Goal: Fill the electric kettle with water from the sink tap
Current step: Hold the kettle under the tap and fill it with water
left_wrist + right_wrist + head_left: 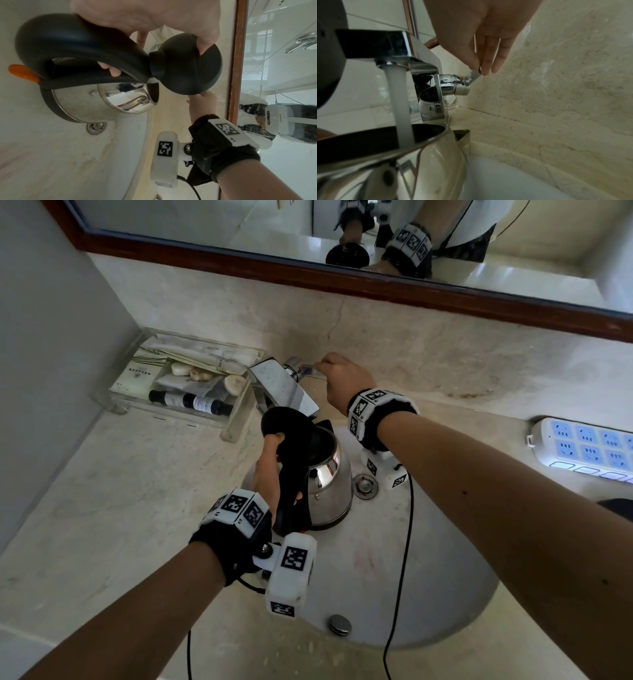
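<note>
A steel electric kettle (327, 487) with a black handle (89, 44) and an open black lid (284, 426) is held in the sink bowl under the chrome tap (284, 386). My left hand (270, 470) grips the handle, thumb on the lid. In the right wrist view a white stream of water (400, 104) runs from the spout into the kettle's open mouth (373, 139). My right hand (342, 381) pinches the tap's lever (473, 76) between thumb and fingers, to the right of the tap body.
A clear tray (178, 381) of toiletries stands on the counter left of the tap. A white power strip (585, 445) lies at the right. The drain (365, 486) sits beside the kettle. A wood-framed mirror (342, 278) runs above the marble backsplash.
</note>
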Available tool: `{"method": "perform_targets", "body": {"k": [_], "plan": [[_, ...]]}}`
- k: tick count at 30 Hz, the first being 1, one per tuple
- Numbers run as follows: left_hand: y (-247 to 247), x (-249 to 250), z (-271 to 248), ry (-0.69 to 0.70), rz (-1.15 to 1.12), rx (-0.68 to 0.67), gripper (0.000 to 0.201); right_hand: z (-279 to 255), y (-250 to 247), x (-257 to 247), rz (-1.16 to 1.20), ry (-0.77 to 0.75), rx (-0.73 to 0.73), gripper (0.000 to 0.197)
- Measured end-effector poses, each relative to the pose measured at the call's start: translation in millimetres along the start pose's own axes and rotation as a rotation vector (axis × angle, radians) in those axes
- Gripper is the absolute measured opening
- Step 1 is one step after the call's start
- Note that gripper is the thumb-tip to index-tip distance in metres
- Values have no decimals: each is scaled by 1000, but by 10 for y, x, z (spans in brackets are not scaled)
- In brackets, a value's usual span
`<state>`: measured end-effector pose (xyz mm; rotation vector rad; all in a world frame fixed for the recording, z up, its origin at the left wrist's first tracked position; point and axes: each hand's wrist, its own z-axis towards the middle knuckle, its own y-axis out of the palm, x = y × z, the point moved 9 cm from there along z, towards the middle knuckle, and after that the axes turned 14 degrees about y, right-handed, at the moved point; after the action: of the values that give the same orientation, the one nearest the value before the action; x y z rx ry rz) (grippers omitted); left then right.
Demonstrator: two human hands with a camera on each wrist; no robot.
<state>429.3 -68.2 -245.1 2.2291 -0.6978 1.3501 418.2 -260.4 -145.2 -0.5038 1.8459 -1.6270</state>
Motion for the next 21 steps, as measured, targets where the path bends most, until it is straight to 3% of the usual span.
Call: {"method": "perform_targets", "body": {"k": [4,7,10,21], "plan": [[15,-10,-24,-46,-56,-14,90,11,12,3,27,-2,-8,48],[14,33,-22,-10,-97,-8,78,8,13,6,54,4,-14,49],[-2,22,-15,-3,-87,-4,90,7,7,10,62,27,-25,49],[-28,-45,22,-58,-97,-12,99,4,8,21,73,55,-59,50]]}}
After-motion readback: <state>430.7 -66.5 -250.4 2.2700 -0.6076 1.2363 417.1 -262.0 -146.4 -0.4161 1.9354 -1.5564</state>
